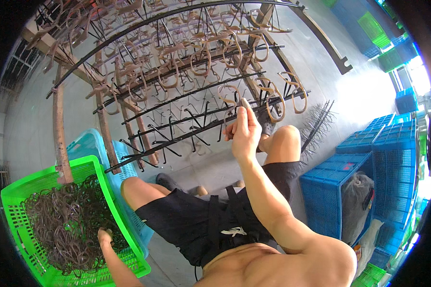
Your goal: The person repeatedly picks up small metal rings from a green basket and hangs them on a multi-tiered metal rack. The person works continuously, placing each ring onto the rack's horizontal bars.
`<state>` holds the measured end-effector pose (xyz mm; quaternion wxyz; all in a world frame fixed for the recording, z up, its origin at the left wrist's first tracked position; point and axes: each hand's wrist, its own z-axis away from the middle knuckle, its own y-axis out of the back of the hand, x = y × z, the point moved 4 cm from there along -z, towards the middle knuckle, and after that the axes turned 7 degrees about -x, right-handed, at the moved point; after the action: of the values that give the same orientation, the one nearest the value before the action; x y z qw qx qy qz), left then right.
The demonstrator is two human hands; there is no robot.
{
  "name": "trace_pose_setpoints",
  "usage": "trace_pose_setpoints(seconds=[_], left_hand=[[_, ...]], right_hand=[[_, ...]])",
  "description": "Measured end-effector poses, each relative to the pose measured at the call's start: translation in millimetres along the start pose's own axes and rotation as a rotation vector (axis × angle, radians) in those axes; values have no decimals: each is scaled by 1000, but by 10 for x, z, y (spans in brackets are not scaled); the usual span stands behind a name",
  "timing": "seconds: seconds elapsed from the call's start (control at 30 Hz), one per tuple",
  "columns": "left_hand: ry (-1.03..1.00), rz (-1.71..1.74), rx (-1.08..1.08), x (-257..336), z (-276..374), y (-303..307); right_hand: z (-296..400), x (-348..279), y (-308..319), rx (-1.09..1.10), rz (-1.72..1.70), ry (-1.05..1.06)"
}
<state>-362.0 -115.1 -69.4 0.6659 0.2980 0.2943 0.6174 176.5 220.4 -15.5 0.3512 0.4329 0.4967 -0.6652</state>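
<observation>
My right hand [246, 131] is raised at the near bar of a hook rack, thumb and fingers pinched on a thin brown loop-shaped part [229, 87]. A pale cover shows on one fingertip. The near black bar [186, 135] carries several bent hooks; further loops [274, 104] hang from its right end. On my left, a bright green plastic basket [124, 215] is heaped with dark brown loops [63, 226]. My left hand [105, 236] reaches into this heap at its right side. Its fingers are partly hidden, so its hold on a loop cannot be made out.
Wooden posts [59, 125] support several rows of bars with hanging loops. A light blue basket [127, 168] stands beside the green one. At right are stacked blue crates [330, 179], one holding a grey bag [357, 206]. A bundle of hooked bars [318, 125] lies on the floor.
</observation>
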Motion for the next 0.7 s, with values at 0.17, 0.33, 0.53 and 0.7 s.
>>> trace_pose_setpoints(seconds=[0.17,0.33,0.53,0.7], left_hand=[[-317,235,73,-122,-264,254],[-605,443,371,483,457,209],[-727,634,496,616,822,145],[-822,860,103,762,909,173]], right_hand=[[25,-60,-8,-23,249,34],[-72,-100,113,-13,264,2],[-185,-94,188,-58,52,-27],[-97,-171,120,-171,229,-16]])
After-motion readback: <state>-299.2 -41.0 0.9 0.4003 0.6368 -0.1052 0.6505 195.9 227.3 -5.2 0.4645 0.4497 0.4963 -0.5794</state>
